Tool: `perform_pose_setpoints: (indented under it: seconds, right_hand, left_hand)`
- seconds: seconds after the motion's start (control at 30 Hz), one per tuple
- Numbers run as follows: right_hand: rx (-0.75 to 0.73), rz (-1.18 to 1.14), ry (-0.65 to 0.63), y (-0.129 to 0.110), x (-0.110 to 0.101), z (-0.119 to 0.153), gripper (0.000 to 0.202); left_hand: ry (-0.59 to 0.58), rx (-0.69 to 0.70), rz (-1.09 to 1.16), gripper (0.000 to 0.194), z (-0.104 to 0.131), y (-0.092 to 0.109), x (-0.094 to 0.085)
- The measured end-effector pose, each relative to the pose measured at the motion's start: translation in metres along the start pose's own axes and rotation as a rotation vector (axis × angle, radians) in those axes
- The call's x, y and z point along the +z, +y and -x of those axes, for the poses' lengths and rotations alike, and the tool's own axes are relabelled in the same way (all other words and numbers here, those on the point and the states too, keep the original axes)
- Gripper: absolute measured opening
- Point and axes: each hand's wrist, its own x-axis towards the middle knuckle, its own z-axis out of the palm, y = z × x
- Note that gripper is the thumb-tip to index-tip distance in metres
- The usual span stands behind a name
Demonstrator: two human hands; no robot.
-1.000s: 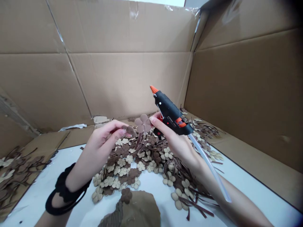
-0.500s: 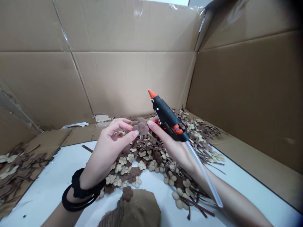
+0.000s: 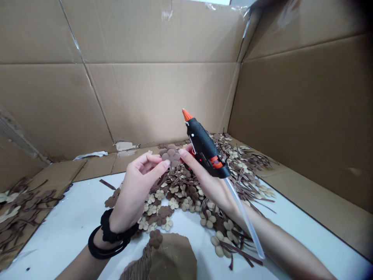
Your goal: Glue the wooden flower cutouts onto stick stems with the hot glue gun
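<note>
Between the thumb and fingers of my left hand (image 3: 142, 173) is a brown flower (image 3: 171, 155) with rounded petals. My right hand (image 3: 198, 167) holds a black and orange hot glue gun (image 3: 205, 144), its nozzle pointing up and away and a clear glue stick (image 3: 246, 217) trailing from its rear. The right thumb and fingertip also touch the flower's right edge. How the other right fingers sit around the gun's handle is hidden. Below the hands lies a pile of brown and beige flowers (image 3: 166, 212) with dark strips.
A brown flat piece (image 3: 173, 256) with a ridged edge lies at the front of the white board (image 3: 72, 217). More flowers and strips (image 3: 26, 210) lie at the left. Cardboard walls (image 3: 163, 89) stand behind and at the right (image 3: 305, 109).
My left wrist has shifted a little to the right, uncovering brown flowers at its left. The flower is turned slightly, still between both hands. The glue gun stays nearly in place.
</note>
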Motion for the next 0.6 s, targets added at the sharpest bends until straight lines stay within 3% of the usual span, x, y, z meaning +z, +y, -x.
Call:
perform_pose_setpoints:
  seconds: [0.3,0.6]
  right_hand:
    - [0.007,-0.022,-0.043,-0.0013,0.0022,0.0008,0.033]
    - [0.041,0.04,-0.082,-0.0081,-0.0011,0.0028,0.029]
  left_hand:
    - [0.049,0.071,-0.066,0.025,-0.0015,-0.0036,-0.001]
    - [0.011,0.098,-0.087,0.032,-0.0034,-0.007,-0.0046]
